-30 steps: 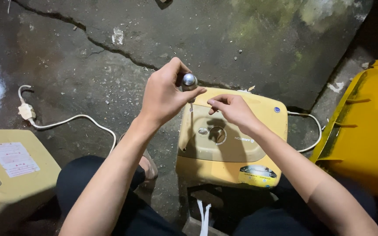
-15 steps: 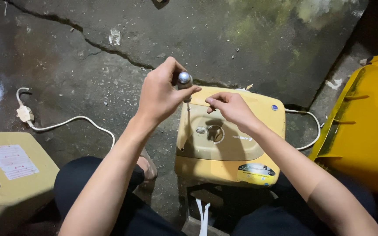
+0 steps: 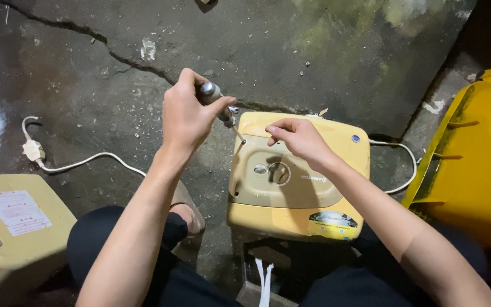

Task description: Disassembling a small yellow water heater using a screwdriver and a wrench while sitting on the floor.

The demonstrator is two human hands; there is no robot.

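A yellowed boxy appliance (image 3: 336, 170) with a round hole in its recessed front lies on the concrete between my knees. My left hand (image 3: 186, 116) grips a screwdriver (image 3: 223, 112) with a shiny metal handle, tilted so its tip meets the appliance's upper left corner. My right hand (image 3: 294, 136) rests over the top of the appliance, fingers pinched together near the screwdriver tip. What the fingers pinch is too small to tell.
A white cable with a plug (image 3: 32, 150) trails across the cracked concrete floor (image 3: 115, 68) at left. Another yellowed casing (image 3: 12, 227) sits at lower left. A bright yellow bin (image 3: 478, 159) stands at right. A second cable (image 3: 404, 170) loops beside the appliance.
My left hand has tilted the screwdriver and brought it leftward to the appliance's upper left corner. My right hand has stayed over the appliance top, close to the tip.
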